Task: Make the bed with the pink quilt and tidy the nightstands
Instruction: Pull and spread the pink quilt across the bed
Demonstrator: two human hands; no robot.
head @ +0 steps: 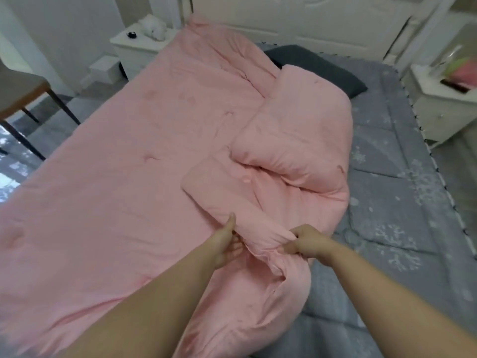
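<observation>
The pink quilt (124,161) lies flat over the left half of the bed, while its right part is folded back and bunched in thick rolls near the middle. My left hand (228,241) grips a folded edge of the quilt from the left. My right hand (307,244) is closed on the same bunched fold from the right. The grey patterned mattress cover (392,177) shows bare on the right side. A dark grey pillow (317,65) lies near the headboard, partly under the quilt.
A white nightstand (139,45) at the far left holds a white fluffy item (153,28) and a small black object (132,34). Another white nightstand (449,104) at the right holds a pink and green item. A chair (23,96) stands left of the bed.
</observation>
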